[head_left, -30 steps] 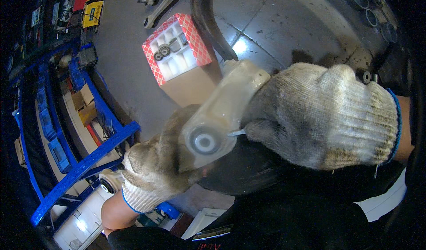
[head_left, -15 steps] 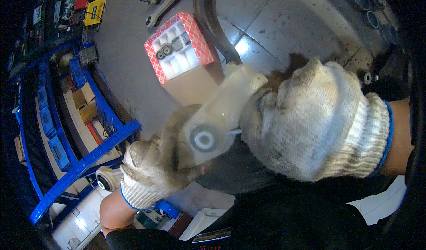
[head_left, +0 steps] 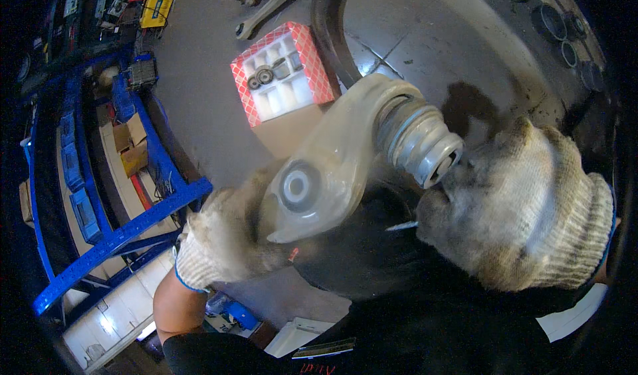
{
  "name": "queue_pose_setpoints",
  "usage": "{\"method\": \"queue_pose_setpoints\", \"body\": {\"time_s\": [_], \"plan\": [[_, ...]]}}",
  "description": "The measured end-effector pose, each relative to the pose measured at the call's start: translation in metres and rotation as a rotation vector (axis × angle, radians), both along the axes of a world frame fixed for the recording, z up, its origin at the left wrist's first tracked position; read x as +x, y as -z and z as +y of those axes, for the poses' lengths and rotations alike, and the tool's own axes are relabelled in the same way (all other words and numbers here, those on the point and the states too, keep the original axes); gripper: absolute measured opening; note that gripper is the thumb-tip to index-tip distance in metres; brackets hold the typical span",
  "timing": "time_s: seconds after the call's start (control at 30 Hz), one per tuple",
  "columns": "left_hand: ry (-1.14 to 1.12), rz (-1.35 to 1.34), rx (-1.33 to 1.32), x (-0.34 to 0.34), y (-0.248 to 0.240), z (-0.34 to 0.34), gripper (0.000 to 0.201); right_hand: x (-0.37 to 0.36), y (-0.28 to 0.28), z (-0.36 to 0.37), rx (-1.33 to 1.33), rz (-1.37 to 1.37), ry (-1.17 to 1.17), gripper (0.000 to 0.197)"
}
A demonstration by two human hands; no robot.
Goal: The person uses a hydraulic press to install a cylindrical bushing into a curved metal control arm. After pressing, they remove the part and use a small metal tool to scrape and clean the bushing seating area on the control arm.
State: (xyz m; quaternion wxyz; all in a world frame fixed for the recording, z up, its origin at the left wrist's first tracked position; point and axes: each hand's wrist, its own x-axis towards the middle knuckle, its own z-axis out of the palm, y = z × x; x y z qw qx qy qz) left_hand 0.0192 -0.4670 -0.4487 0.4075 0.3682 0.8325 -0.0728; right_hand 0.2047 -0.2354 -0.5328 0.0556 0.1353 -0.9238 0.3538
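My left hand [head_left: 229, 239], in a soiled white knit glove, is closed on a pale metal suspension control arm [head_left: 335, 152], which slants up to the right. A round bushing [head_left: 296, 186] sits in its near end. From its far end a stepped metal cylinder [head_left: 420, 141] with ridged rings points down to the right. My right hand [head_left: 512, 209], also gloved, is closed beside the cylinder's tip; a touch between them cannot be made out. A thin pointed metal tool [head_left: 402, 227] juts from the right fingers; the rest of it is hidden.
Behind the control arm stands a red-and-white box [head_left: 286, 112] with small metal parts in white compartments. Longer arms [head_left: 279, 6] and a dark curved bar [head_left: 330, 29] lie on the tiled floor. A blue metal rack [head_left: 133, 242] is at left, metal rings [head_left: 549, 22] at far right.
The control arm has turned, bringing the stepped cylinder at its far end into full view. My right hand has drawn back to the right, with the pointed tool still in it.
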Motion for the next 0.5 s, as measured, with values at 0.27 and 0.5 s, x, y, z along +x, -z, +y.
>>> {"method": "queue_pose_setpoints", "body": {"time_s": [0.27, 0.5], "plan": [[0.018, -0.013, 0.059, -0.004, -0.005, -0.012, 0.102, 0.04, 0.017, 0.013, 0.653, -0.13, 0.087, 0.023], [0.026, -0.037, 0.043, -0.008, -0.011, -0.014, 0.1, -0.025, 0.002, -0.008, 1.215, -0.92, 0.95, 0.037]]}}
